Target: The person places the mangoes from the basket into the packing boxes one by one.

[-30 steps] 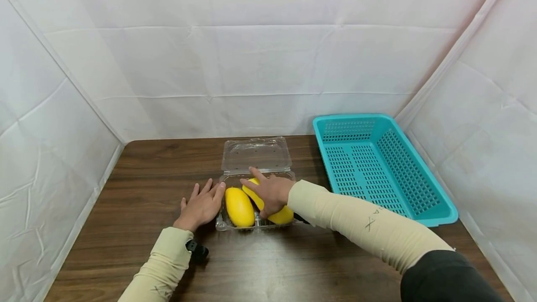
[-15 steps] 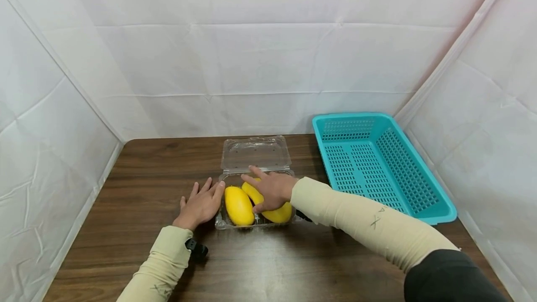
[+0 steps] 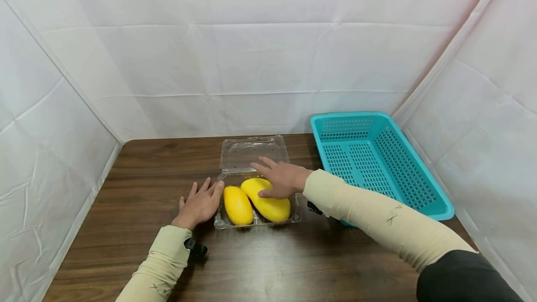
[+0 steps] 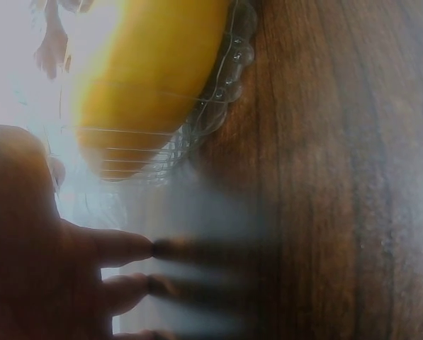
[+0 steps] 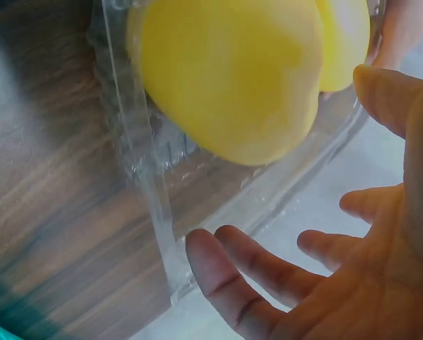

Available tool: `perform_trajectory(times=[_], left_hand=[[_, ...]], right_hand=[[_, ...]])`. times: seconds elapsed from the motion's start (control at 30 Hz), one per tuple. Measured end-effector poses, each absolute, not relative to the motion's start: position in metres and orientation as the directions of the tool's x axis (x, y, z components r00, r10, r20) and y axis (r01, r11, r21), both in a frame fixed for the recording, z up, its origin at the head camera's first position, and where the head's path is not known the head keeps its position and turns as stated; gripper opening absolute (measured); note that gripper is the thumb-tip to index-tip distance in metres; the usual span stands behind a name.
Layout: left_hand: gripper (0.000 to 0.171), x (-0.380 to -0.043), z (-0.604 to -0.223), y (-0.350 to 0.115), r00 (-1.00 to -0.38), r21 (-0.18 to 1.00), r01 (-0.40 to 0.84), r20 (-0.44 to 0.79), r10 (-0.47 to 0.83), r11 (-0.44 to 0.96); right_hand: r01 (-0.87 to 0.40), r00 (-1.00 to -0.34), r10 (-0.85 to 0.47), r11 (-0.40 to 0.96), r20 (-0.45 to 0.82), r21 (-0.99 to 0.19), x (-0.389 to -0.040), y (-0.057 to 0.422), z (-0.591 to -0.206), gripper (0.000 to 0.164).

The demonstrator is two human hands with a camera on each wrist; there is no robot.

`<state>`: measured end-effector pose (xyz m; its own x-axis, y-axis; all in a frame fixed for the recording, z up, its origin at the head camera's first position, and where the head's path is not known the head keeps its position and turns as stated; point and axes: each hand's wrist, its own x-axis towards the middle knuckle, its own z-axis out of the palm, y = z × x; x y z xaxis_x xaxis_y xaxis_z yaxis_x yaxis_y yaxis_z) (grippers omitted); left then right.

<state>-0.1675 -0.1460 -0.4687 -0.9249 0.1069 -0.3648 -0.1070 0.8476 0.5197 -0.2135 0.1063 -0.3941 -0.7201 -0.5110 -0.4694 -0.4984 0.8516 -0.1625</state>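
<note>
Two yellow mangoes lie side by side in a clear plastic clamshell box (image 3: 295,216), whose lid (image 3: 254,154) is folded back toward the wall. The left mango (image 3: 237,206) stands fairly upright in the view; the right mango (image 3: 268,202) is larger and slants. My left hand (image 3: 200,206) rests at the box's left side with fingers spread, its thumb by the rim. Over the back right of the box hovers my right hand (image 3: 285,180), fingers extended and apart, holding nothing. In the right wrist view a gap shows between those fingers and the right mango (image 5: 232,78).
A turquoise perforated basket (image 3: 436,199) stands to the right on the brown wooden table (image 3: 159,171). White sheeting (image 3: 260,59) closes off the back and both sides.
My right hand has come off the right mango, moving up and to the right and uncovering it. The left hand has stayed in place.
</note>
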Motion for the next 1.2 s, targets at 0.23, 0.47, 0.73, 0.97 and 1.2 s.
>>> perform_trajectory(times=[0.23,0.47,0.73,0.97,1.2], left_hand=[[0.073,-0.169,-0.468,-0.148,-0.922,0.528,-0.104,-0.368,0.117,0.843],[0.074,-0.17,-0.465,-0.149,-0.915,0.536,-0.094,-0.379,0.14,0.839],[0.078,-0.172,-0.462,-0.149,-0.91,0.525,-0.084,-0.387,0.15,0.847],[0.081,-0.177,-0.458,-0.149,-0.907,0.522,-0.09,-0.396,0.147,0.848],[0.085,-0.181,-0.456,-0.15,-0.909,0.529,-0.104,-0.394,0.135,0.842]], right_hand=[[-0.504,-0.74,-0.523,0.848,-0.423,-0.166,-0.219,0.116,-0.388,0.087],[-0.447,-0.775,-0.479,0.877,-0.413,-0.177,-0.222,0.124,-0.383,0.085],[-0.399,-0.8,-0.433,0.901,-0.416,-0.171,-0.227,0.13,-0.384,0.085],[-0.366,-0.817,-0.403,0.915,-0.413,-0.17,-0.231,0.132,-0.385,0.086],[-0.367,-0.819,-0.395,0.918,-0.416,-0.15,-0.237,0.134,-0.388,0.085]])
